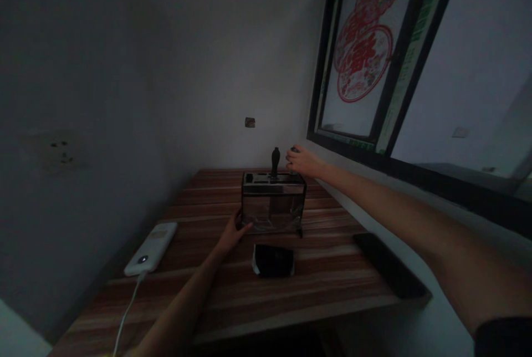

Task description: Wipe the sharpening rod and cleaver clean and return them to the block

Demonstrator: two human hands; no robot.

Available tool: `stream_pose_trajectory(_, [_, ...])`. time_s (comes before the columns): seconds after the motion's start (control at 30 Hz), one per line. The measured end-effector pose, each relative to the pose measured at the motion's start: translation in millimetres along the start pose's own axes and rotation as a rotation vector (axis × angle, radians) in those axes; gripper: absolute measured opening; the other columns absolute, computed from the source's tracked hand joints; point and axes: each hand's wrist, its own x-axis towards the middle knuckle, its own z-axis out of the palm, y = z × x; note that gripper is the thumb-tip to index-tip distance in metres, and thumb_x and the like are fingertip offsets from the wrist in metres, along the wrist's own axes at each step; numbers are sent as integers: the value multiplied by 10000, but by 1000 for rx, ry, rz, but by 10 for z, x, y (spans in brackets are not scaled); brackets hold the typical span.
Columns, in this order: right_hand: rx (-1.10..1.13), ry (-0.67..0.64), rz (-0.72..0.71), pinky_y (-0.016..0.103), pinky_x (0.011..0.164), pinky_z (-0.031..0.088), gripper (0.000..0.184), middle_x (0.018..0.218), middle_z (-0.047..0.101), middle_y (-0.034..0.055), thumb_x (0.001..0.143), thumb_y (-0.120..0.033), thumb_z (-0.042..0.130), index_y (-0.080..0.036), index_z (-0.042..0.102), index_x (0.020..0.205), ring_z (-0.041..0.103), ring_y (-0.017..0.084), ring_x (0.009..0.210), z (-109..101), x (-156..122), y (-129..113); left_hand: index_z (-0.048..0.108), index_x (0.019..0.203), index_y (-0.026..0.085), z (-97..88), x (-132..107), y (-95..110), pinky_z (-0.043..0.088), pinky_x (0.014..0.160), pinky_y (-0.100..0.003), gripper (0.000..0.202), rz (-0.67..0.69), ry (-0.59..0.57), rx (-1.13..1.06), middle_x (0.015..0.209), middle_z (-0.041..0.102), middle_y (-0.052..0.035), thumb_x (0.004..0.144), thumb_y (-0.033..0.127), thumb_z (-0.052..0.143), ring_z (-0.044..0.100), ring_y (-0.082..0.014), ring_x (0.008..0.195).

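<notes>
A clear rectangular holder point(273, 204) with a dark slotted top stands on the striped wooden table point(257, 285). One dark handle point(275, 161) sticks up from a slot in its top. My left hand point(233, 232) rests against the holder's lower left corner, fingers curled on its edge. My right hand point(302, 162) reaches over the holder's top right corner, its fingers closed around a small dark object that is hard to make out in the dim light.
A white power bank point(152, 247) with a cable lies at the table's left. A small black-and-white box point(273, 260) sits in front of the holder. A dark flat object point(388, 264) lies along the right edge below the window point(374, 57). Walls close in behind and left.
</notes>
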Motion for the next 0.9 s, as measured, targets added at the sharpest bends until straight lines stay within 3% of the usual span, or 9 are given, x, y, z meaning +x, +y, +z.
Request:
stream_pose_trajectory(0.2, [78, 53, 58, 443, 920, 312, 167, 871, 672, 46, 811, -114, 531, -221, 659, 798, 491, 228, 1011, 66, -2, -35, 277, 1349, 196, -4, -6, 4, 363, 1019, -404, 762, -16, 12, 29, 1356, 428, -128, 713, 380, 655, 441, -249, 1222])
stream_pose_trajectory(0.43, [114, 100, 78, 477, 969, 290, 189, 1044, 642, 67, 799, -83, 526, -207, 665, 831, 444, 262, 1130, 70, -25, -47, 286, 1340, 180, -6, 2, -1, 355, 1024, -409, 757, 13, 6, 5, 1375, 395, -143, 711, 376, 661, 425, -257, 1235])
stream_pose_trajectory(0.67, [193, 118, 106, 480, 1027, 267, 239, 1051, 645, 53, 829, -78, 487, -226, 637, 942, 468, 247, 1145, 33, -42, -61, 276, 1338, 201, -2, -2, -2, 368, 1015, -416, 757, 2, 0, -12, 1380, 391, -135, 709, 372, 661, 430, -259, 1231])
stream_pose_trajectory(0.9, [216, 147, 100, 510, 1062, 218, 310, 1256, 546, 51, 837, -54, 467, -209, 576, 1083, 354, 234, 1276, -62, -163, -25, 276, 1343, 197, -3, -32, 65, 365, 1020, -395, 757, -3, -5, -11, 1383, 392, -128, 714, 386, 653, 423, -251, 1239])
